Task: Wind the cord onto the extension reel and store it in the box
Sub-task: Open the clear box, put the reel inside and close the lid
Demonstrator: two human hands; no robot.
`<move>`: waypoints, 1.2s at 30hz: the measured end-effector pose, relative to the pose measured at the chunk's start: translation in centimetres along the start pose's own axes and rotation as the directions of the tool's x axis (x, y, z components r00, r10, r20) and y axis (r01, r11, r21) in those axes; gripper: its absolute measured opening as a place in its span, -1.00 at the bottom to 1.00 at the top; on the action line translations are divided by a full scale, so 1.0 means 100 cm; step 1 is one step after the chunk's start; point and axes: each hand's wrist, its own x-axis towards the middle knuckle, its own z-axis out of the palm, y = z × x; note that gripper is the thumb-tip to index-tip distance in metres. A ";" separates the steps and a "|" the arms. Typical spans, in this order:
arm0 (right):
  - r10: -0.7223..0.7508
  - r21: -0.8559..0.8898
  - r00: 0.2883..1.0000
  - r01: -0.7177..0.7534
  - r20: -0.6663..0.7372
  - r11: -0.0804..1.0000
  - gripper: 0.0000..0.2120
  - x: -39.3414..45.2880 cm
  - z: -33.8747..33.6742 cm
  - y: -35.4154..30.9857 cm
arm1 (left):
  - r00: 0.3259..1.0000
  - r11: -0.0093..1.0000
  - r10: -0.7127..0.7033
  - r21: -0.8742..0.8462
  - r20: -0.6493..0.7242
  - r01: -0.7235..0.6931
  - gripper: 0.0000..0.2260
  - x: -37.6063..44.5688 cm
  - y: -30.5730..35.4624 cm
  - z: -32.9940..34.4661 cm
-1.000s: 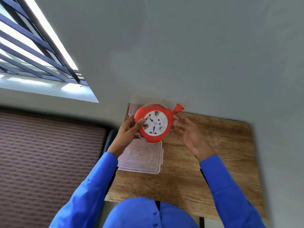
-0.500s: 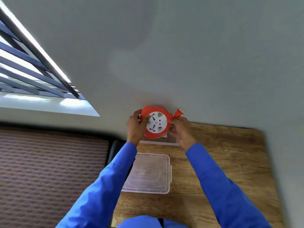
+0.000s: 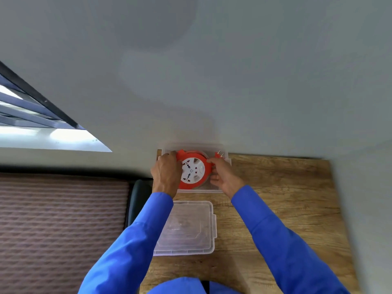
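The orange extension reel, with its white socket face up, sits inside the clear plastic box at the table's far edge against the wall. My left hand grips the reel's left rim. My right hand holds its right rim, fingertips by the orange plug, whose metal pins point away from me. The cord looks wound on the reel. The box's near wall is partly hidden by my hands.
The clear lid lies flat on the wooden table just in front of the box. A grey wall rises directly behind. A dark chair back and a patterned floor lie to the left.
Both hands carried the reel away from me and lowered it into the box by the wall. The lid, earlier beneath the reel, now lies uncovered.
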 end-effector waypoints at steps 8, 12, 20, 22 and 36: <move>-0.282 -0.090 0.959 0.285 0.038 0.954 -0.88 -0.029 -0.030 0.024 | 0.971 0.895 0.190 -0.383 -0.142 -0.231 -0.68 -0.031 -0.037 -0.024; -0.403 -0.137 0.914 0.393 -0.053 0.909 -0.82 -0.050 -0.069 0.060 | 0.972 0.879 0.094 -0.440 -0.216 -0.183 -0.70 -0.067 -0.087 -0.024; -0.211 -0.553 0.976 0.152 -0.044 0.819 -0.89 -0.040 -0.098 0.159 | 0.985 0.922 -0.173 -0.347 0.016 0.168 -0.76 -0.143 -0.178 0.021; -0.205 -0.574 0.977 0.132 -0.063 0.808 -0.91 -0.038 -0.094 0.176 | 0.943 0.873 -0.244 -0.372 0.228 0.316 -0.68 -0.156 -0.185 0.030; -0.326 -0.439 0.944 0.316 0.054 0.841 -0.70 -0.068 -0.087 0.191 | 0.922 0.797 -0.210 -0.490 0.326 0.355 -0.78 -0.191 -0.171 0.016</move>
